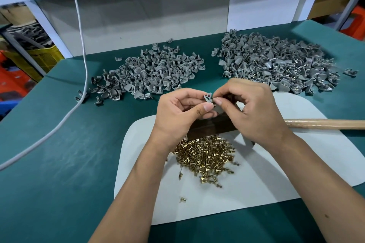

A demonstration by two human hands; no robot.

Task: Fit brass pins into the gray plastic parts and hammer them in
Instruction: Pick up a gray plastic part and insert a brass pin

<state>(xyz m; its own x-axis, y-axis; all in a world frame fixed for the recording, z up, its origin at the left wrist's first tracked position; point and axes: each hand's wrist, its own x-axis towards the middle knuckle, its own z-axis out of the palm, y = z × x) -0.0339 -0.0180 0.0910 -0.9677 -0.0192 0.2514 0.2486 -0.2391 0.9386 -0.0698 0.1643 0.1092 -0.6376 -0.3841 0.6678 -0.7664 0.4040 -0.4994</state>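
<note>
The left hand (181, 108) pinches one gray plastic part (208, 98) between thumb and fingers, above the far edge of the white mat (276, 173), with the part's round hole facing up and toward the camera. The right hand (250, 108) meets it from the right, thumb and forefinger pressed together at the part's right side. A pin is presumably between them, but it is too small to confirm.

The insertion appears to turn on one relation: the pin's long axis must line up with the hole, entering from the right hand's side while the left hand keeps the part steady.

The brass pins (207, 156) lie heaped on the mat, directly below both wrists. The hammer handle (324, 124) lies across the mat's right edge, nearer the right hand.
</note>
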